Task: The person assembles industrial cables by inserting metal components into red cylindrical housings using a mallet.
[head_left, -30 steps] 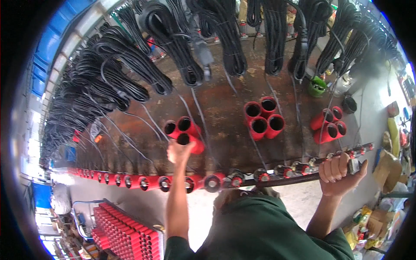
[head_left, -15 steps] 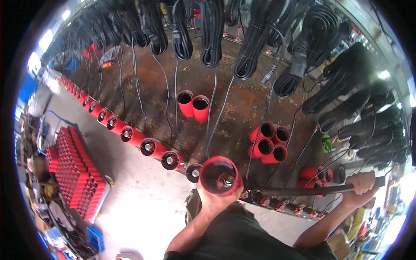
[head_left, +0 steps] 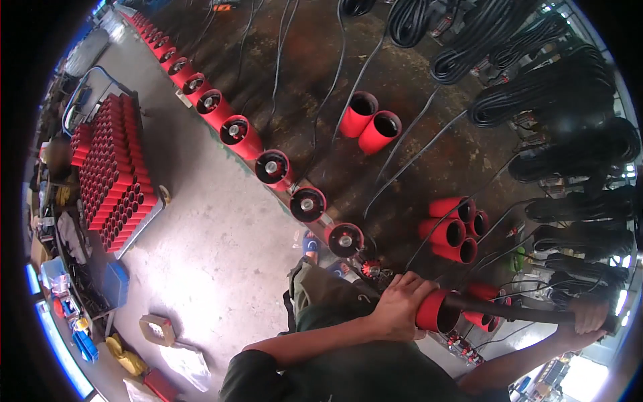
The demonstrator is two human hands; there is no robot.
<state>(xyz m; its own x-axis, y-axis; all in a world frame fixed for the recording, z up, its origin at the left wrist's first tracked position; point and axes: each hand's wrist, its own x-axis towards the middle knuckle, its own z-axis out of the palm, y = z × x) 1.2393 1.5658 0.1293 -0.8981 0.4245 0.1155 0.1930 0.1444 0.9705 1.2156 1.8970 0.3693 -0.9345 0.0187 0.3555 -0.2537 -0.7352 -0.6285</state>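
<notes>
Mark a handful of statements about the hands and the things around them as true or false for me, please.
1. The left hand holds a red tube. True.
2. The right hand is empty. False: the right hand grips a dark rod.
3. The dark rod reaches from the right hand to the open mouth of the red tube. True.
4. The cart at the picture's left is loaded with coiled cables. False: the cart bears stacked red tubes.
5. A pair of red tubes stands side by side on the workbench. True.
</notes>
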